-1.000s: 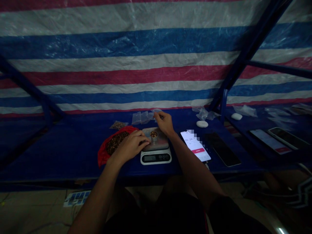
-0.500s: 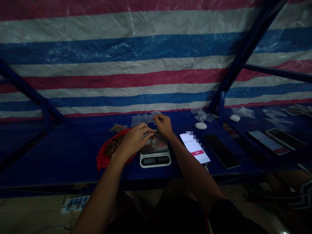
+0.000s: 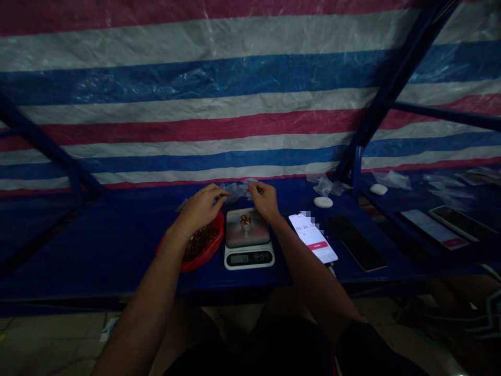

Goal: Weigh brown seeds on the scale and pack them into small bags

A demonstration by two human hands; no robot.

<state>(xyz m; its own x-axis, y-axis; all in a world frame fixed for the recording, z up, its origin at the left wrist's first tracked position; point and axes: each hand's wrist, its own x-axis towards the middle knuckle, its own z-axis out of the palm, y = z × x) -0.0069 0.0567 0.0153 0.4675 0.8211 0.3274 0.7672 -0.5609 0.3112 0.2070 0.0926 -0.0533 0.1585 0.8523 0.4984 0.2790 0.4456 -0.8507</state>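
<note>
On the flat plate of a small digital scale stands a small metal cup filled with little brass-coloured pieces, too small to name. My left hand hovers over the far edge of a red plastic bag, which lies open with many similar brownish pieces inside. Its fingers are bent and slightly apart, with nothing visible between them. Behind the scale, my right hand pinches the edge of a clear plastic bag. More clear bags lie between the two hands.
Right of the scale lie a lit phone showing a timer, a dark phone and a white case. Further right are more phones and clear bags. A blue metal frame and striped sheeting rise behind the blue table.
My left hand has left the metal cup and moved left and away from me, towards the clear bags. The cup now stands uncovered. My right hand has barely moved.
</note>
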